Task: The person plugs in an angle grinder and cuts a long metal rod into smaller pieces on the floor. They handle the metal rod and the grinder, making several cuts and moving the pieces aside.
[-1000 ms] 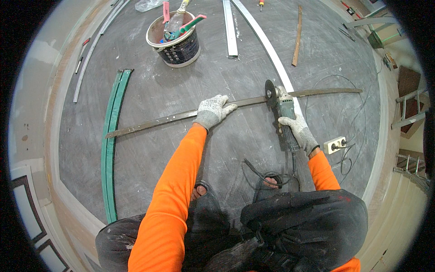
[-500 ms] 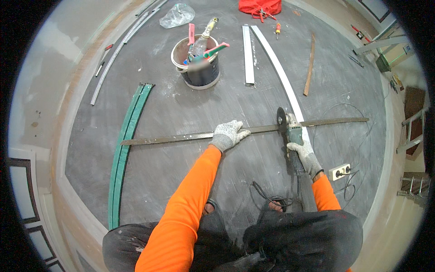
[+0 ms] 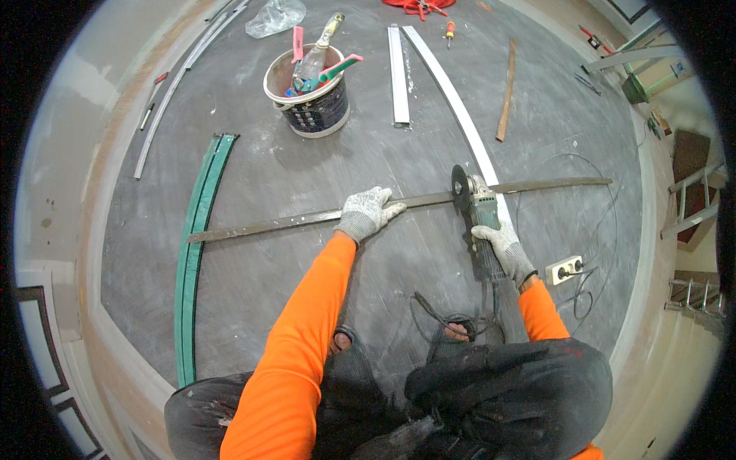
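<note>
A long flat metal bar (image 3: 276, 222) lies across the floor, its left end over a pair of green metal strips (image 3: 193, 268) and its right part crossing a long white strip (image 3: 458, 107). My left hand (image 3: 366, 215), in a grey-white glove, wraps over the middle of the bar. An angle grinder (image 3: 484, 213) is in my gloved right hand (image 3: 502, 247), fingers closed round its body. Upright, its dark cutting disc stands at the bar, right of my left hand; whether it touches the metal I cannot tell. The grinder's cord trails down between my feet.
Beyond the bar stands a bucket (image 3: 313, 115) of tools, with a shorter white strip (image 3: 399, 77) and a brown strip (image 3: 507, 92) to its right. A power socket block (image 3: 564, 270) with cables lies right of my right hand. A screwdriver (image 3: 450, 32) is farther off.
The whole view has shifted, so everything appears a little farther left and higher. Both hands, the grinder and the bar keep nearly the same places relative to each other.
</note>
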### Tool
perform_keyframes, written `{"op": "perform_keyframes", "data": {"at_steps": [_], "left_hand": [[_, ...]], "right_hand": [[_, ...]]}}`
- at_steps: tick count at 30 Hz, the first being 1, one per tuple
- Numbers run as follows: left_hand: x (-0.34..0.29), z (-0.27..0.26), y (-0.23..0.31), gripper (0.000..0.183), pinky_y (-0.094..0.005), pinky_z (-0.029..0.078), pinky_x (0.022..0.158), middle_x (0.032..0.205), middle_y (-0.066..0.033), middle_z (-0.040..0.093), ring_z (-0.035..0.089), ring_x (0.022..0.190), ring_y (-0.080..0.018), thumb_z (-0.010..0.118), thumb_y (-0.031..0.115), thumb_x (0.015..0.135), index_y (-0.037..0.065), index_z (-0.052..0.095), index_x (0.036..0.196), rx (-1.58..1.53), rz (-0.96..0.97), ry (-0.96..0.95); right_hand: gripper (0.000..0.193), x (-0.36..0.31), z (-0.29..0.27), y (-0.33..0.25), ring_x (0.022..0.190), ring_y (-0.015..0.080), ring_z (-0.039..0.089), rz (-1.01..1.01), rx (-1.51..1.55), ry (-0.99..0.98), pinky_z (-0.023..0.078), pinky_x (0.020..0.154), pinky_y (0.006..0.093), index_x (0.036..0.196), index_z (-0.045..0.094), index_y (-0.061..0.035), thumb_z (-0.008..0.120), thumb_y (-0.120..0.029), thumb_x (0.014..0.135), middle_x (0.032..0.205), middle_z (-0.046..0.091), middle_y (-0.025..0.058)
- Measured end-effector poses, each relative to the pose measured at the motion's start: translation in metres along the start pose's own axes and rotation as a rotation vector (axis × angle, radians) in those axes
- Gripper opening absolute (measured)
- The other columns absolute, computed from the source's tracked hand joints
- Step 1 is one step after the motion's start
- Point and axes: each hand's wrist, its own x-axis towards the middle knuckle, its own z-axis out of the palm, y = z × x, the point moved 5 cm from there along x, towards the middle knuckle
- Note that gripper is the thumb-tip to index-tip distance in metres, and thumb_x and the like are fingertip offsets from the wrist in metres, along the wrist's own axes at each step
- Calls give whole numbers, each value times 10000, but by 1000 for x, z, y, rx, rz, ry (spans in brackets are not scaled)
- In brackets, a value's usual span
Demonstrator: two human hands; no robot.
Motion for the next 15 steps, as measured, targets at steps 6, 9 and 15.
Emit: {"op": "perform_keyframes", "data": {"at_steps": [6,9,15], "left_hand": [[0,4,-6,647,-446,533,967,1184,-155,706,680,1143,-329,526,650,1003,74,689,1250,6,16,-11],[2,4,-4,659,-447,534,968,1194,-156,707,681,1144,-330,521,652,1005,68,683,1262,16,-12,-48],[0,3,-7,649,-449,529,972,1198,-160,701,674,1155,-329,517,654,1006,71,681,1240,19,-4,-25]], "right_hand": [[286,-1,1,2,660,161,655,0,-14,15,538,649,324,1012,675,-16,788,-247,887,781,689,74],[277,-4,1,1,655,162,651,16,-10,17,535,647,323,1008,677,-16,789,-238,887,780,691,75],[263,-9,4,-4,647,169,657,17,-1,18,534,625,331,1000,675,-22,790,-229,886,776,690,74]]}}
